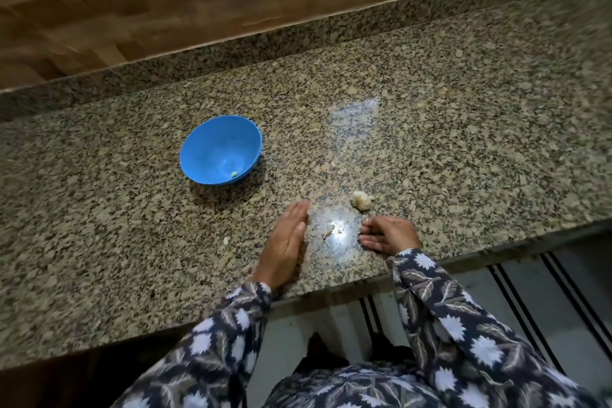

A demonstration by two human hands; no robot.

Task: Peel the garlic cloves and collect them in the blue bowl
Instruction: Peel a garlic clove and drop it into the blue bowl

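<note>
Sideways lies the garlic [362, 200], tip pointing right; left hand [284, 242] fingers straight, right hand [390, 235] fingers relaxed, empty.

Home kitchen: speckled granite counter [430, 129], wood-look wall panel [165, 10], blue bowl [221, 149].

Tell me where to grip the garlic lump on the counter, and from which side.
Probably pinch the garlic lump across its rounded body from the near side with the right hand, which lies just before it; its thin tip points right.
</note>
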